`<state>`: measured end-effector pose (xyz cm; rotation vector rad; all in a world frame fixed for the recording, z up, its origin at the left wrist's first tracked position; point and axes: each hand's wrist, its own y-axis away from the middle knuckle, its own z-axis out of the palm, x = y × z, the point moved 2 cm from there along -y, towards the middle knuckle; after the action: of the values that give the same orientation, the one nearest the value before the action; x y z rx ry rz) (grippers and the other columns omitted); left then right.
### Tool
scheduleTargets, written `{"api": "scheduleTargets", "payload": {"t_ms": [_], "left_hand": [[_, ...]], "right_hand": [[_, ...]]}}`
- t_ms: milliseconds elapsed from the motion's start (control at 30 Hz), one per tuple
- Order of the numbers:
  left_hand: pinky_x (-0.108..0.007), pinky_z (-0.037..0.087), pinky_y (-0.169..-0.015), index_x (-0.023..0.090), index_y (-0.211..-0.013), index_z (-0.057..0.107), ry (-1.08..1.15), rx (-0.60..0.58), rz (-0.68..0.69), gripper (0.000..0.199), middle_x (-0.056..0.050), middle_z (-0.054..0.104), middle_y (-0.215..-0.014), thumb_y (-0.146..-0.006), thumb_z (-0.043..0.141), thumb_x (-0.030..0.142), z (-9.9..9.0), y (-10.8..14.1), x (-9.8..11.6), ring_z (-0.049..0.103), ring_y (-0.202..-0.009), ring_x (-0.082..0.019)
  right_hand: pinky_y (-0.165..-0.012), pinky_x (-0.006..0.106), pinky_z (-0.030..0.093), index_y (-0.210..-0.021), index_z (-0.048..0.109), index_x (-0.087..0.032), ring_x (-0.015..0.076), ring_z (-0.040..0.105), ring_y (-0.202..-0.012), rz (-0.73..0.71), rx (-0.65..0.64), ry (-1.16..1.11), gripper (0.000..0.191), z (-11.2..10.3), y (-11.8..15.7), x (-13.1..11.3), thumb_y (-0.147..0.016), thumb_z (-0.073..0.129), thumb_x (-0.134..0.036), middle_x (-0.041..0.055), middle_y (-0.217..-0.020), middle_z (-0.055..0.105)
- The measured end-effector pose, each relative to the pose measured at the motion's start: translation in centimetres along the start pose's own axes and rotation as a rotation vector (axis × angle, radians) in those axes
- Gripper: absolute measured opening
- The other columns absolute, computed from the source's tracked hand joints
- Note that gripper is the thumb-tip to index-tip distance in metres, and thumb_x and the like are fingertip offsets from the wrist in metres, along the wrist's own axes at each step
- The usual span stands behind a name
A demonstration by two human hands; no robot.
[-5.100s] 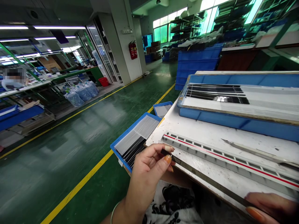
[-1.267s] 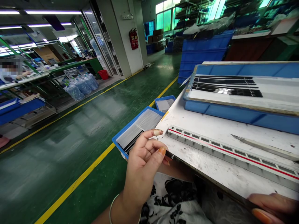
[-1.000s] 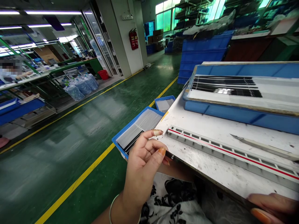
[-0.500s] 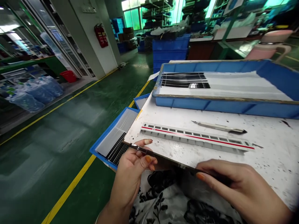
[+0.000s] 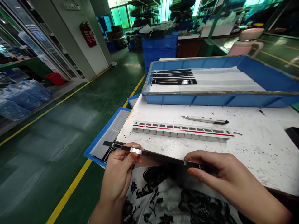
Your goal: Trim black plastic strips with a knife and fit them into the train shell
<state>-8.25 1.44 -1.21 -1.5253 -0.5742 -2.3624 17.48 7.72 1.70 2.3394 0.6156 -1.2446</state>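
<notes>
A long, thin, glossy black strip [image 5: 161, 156] spans both hands above the front edge of the white table. My left hand [image 5: 121, 165] pinches it near its left end between thumb and fingers. Further along, my right hand [image 5: 215, 171] closes on its right part, whose end is hidden by the fingers. Just beyond the strip lies a white model train car side [image 5: 182, 132] with a red stripe and a row of dark windows. Behind that rests a craft knife [image 5: 205, 120], its blade pointing left.
A large blue tray [image 5: 168, 99] at the back of the table holds several black strips [image 5: 173, 76] on white sheets. Below the table's left edge is another blue tray [image 5: 93, 154] with black strips. A pink jug [image 5: 245, 42] stands behind. A dark object [image 5: 293, 137] lies at the right edge.
The view has swung slightly right, so the scene sits further left. The black strip has turned its glossy face more towards me, and more of its left end shows. Both hands still hold it.
</notes>
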Motion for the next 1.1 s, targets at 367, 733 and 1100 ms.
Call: {"api": "scheduleTargets", "payload": {"t_ms": [367, 733, 1100], "left_hand": [[-0.016, 0.057, -0.056, 0.015, -0.078, 0.077, 0.023, 0.115, 0.126, 0.028, -0.005, 0.073, -0.083, -0.062, 0.094, 0.031, -1.1, -0.3, 1.5, 0.065, -0.063, -0.011], [-0.017, 0.057, -0.053, 0.016, -0.074, 0.076, 0.018, 0.091, 0.172, 0.026, -0.005, 0.073, -0.079, -0.061, 0.094, 0.03, -1.3, 0.2, 1.6, 0.064, -0.057, -0.011], [-0.018, 0.057, -0.054, 0.016, -0.077, 0.076, 0.006, 0.068, 0.158, 0.024, -0.004, 0.073, -0.081, -0.064, 0.092, 0.028, -1.2, 0.3, 1.3, 0.064, -0.058, -0.011]], "right_hand": [[-0.057, 0.021, 0.047, -0.106, 0.072, -0.03, 0.0138, 0.058, -0.062, -0.079, 0.199, -0.086, 0.018, -0.7, 1.2, 0.2, -0.094, 0.067, -0.041, -0.0045, -0.069, 0.063], [-0.057, 0.02, 0.049, -0.095, 0.075, -0.031, 0.0158, 0.067, -0.067, -0.156, 0.313, -0.03, 0.011, -0.9, 1.8, -0.5, -0.092, 0.068, -0.038, -0.0034, -0.079, 0.072], [-0.055, 0.016, 0.05, -0.093, 0.076, -0.035, 0.0131, 0.066, -0.061, -0.176, 0.393, -0.016, 0.008, -1.1, 2.4, -0.3, -0.09, 0.071, -0.04, -0.0063, -0.074, 0.071]]}}
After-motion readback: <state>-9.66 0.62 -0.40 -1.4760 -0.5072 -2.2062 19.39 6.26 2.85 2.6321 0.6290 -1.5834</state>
